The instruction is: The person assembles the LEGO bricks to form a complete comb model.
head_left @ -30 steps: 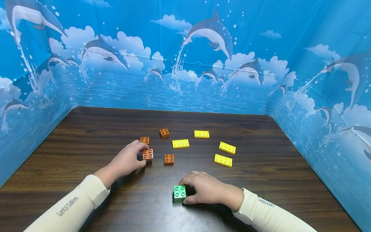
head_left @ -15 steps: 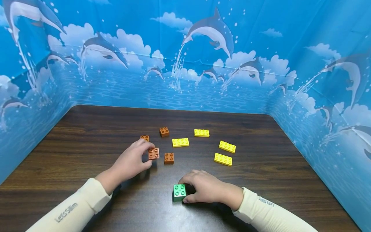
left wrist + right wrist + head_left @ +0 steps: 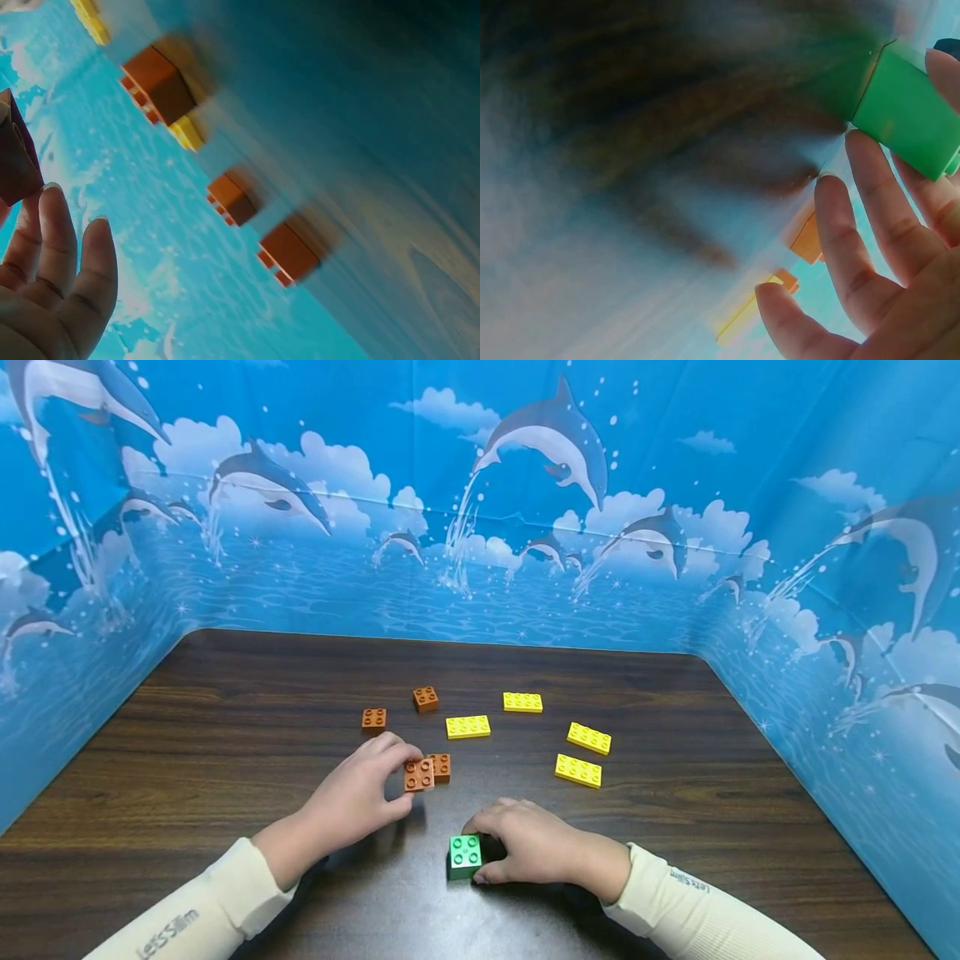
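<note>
Left grip [image 3: 356, 797] pinches an orange brick [image 3: 418, 775] aloft, right grip [image 3: 532, 847] a green brick [image 3: 465, 855] low.

The bright head view shows glare on the table [image 3: 517, 931]; wrist views look dimmer and softer.

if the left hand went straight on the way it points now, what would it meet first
Probably the brown brick just beyond the held brick, which partly covers it in the head view. Height is unclear, so the left hand might pass above it.
</note>
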Tool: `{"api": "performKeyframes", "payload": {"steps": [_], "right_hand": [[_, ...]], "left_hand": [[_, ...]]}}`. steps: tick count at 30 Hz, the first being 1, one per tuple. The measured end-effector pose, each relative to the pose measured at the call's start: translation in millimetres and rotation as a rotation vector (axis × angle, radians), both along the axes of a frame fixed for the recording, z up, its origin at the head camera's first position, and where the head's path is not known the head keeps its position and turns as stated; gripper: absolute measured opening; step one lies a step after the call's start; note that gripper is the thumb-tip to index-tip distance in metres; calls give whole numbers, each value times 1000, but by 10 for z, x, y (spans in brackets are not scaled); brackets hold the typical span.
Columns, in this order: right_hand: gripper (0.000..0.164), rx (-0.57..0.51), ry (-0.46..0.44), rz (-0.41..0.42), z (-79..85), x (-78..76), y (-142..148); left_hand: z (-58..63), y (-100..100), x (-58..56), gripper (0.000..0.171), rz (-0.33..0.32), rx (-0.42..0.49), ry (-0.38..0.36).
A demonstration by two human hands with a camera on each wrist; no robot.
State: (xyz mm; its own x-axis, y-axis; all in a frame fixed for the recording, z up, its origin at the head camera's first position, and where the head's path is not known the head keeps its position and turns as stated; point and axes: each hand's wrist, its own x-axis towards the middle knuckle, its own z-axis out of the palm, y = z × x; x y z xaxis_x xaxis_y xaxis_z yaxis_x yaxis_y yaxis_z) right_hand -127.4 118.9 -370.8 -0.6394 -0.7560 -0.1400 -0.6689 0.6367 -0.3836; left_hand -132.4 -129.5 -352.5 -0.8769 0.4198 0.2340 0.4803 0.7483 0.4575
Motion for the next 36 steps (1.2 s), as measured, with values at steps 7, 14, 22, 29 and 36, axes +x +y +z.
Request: {"api": "performKeyframes", "payload": {"steps": [7, 14, 22, 29, 36], "right_hand": [[36, 4, 13, 2, 7, 7, -10], [35, 1, 23, 4, 11, 6, -10], [36, 2, 13, 1, 7, 1, -14], [37, 20, 35, 5, 3, 4, -11], [32, 9, 51, 22, -9, -2, -9]], "left_hand": [[47, 81, 131, 38, -62, 29, -41], [53, 154, 223, 38, -118, 16, -61], [53, 199, 278, 36, -152, 30, -88], [30, 246, 312, 34, -189, 35, -75], [-1, 297, 332, 32, -207, 43, -104]]}}
